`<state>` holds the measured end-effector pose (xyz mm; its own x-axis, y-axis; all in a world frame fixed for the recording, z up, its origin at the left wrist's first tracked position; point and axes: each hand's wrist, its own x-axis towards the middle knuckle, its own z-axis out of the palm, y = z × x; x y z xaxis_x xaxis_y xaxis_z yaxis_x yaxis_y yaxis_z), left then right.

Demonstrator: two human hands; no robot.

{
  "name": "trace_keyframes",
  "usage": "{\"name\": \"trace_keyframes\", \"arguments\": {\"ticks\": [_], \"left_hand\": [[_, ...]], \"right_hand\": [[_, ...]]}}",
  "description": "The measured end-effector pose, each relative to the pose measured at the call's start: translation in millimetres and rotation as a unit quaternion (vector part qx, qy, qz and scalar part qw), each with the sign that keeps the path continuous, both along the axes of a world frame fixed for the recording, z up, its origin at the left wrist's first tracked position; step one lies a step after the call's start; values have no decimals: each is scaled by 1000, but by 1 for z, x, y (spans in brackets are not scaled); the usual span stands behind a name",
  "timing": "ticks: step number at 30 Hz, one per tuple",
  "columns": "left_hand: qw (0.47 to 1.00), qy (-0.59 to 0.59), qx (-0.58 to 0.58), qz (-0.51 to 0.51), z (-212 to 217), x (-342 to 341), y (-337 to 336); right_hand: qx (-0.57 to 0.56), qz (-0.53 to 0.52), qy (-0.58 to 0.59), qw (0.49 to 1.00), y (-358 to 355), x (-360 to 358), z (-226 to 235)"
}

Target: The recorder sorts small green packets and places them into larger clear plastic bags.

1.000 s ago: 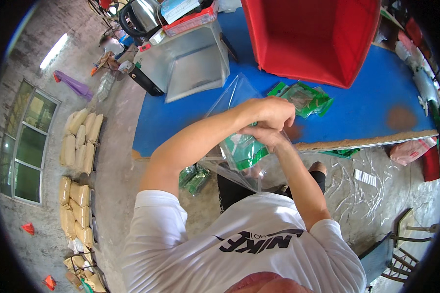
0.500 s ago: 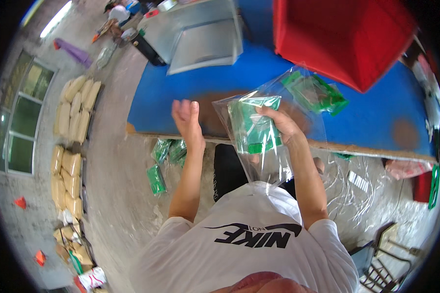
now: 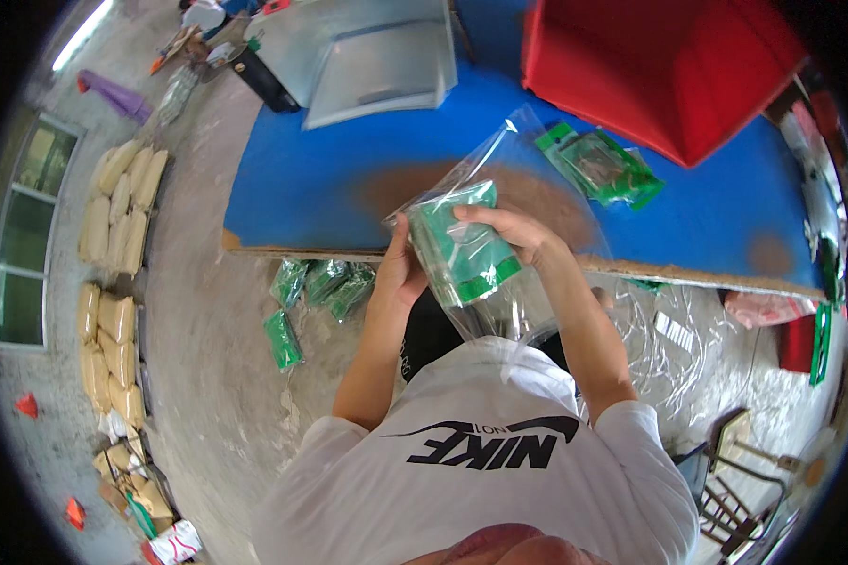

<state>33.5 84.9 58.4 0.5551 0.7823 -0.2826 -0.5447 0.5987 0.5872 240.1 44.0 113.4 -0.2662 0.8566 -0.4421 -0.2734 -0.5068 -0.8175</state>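
Observation:
A stack of green-edged flat packets sits inside a large clear plastic bag, held up over the near edge of the blue table. My right hand grips the stack through the film, thumb across its top face and the other fingers hidden beneath. At the stack's left side, my left hand closes on the edge of the bag, thumb up along it; its fingers are partly hidden behind. Beyond my right hand, more green-edged clear packets lie on the table.
A red bin stands at the far right of the blue table, and a translucent plastic box at the far left. Several green packets lie on the floor left of my legs. White strips and a metal-framed chair are on the right.
My left hand came in from the left, where it was raised and open, and now holds the bag's left edge. The bag with its stack has shifted slightly left and tilted.

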Motion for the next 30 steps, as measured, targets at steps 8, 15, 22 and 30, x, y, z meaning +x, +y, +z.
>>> {"name": "trace_keyframes", "arguments": {"ticks": [8,15,22,30], "left_hand": [[994,-78,-51,-54,-9,-1,7],[993,-71,-69,59,8,4,21],[985,89,-80,122,14,8,19],[991,14,-125,49,29,1,14]], "right_hand": [[-20,-53,80,995,8,2,-1],[-9,-263,426,866,-16,-26,-12],[47,-300,545,782,-23,-33,-20],[50,-286,527,798,-22,-34,-13]]}}
